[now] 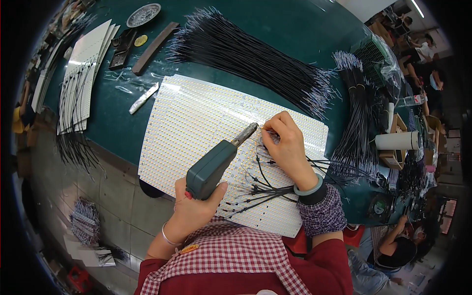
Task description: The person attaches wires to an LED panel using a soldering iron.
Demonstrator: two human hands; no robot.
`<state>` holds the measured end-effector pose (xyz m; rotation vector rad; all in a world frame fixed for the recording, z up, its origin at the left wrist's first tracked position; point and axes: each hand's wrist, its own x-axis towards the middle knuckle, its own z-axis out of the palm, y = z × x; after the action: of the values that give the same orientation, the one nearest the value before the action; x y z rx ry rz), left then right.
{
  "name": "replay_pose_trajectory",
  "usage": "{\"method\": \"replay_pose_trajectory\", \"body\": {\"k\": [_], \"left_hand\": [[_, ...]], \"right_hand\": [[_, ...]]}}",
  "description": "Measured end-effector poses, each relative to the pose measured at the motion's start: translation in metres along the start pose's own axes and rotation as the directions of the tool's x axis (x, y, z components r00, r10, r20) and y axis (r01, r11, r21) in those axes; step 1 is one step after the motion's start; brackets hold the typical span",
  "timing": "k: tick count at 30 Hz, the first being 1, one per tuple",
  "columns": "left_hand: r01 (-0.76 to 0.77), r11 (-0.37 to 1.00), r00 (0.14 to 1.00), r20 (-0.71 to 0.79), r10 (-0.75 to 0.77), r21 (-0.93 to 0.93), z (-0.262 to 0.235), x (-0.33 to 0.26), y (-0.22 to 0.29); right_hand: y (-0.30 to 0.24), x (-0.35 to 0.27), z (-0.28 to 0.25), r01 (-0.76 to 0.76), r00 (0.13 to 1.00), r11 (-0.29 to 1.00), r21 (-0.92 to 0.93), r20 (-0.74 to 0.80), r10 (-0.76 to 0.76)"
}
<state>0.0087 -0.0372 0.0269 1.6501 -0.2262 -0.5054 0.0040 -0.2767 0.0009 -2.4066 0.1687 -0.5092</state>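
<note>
one head view, looking steeply down and close over the green table (295,29).

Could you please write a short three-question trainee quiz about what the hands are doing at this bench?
1. Which hand grips the soldering tool?
2. True or false: the right hand rests on the white LED panel.
3. The big bundle of black wires lies: A) beyond the panel, B) on the floor, C) in the person's lap.

Key: 1. Left. 2. True; its fingertips pinch a thin wire by the tool's tip. 3. A.
</note>
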Motion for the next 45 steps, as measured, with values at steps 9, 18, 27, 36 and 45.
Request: {"method": "replay_pose_trajectory", "body": {"k": [9,18,27,36,45], "left_hand": [[-0.055,0.994,0.998,0.004,0.055,0.097,0.002,0.006,0.002],[0.024,0.999,0.998,-0.056,-0.022,0.030,0.001,-0.005,-0.009],[0.097,0.987,0.994,-0.041,-0.103,-0.127,-0.007,-0.009,0.009],[0.066,0.976,0.993,-0.079,-0.084,-0.205,-0.011,-0.015,0.008],[0.052,0.974,0.994,-0.078,-0.070,-0.220,-0.016,-0.017,0.008]], "right_hand": [[0.001,0.000,0.000,0.012,1.000,1.000,0.004,-0.008,-0.012],[0.001,0.000,0.002,0.009,1.000,1.000,0.006,-0.011,-0.009],[-0.001,0.000,0.000,-0.014,1.000,1.000,-0.006,0.002,0.014],[-0.004,0.002,-0.011,-0.108,0.990,0.991,0.077,0.097,0.101],[-0.023,-0.002,-0.017,0.135,0.985,0.990,0.028,0.105,-0.137]]}}
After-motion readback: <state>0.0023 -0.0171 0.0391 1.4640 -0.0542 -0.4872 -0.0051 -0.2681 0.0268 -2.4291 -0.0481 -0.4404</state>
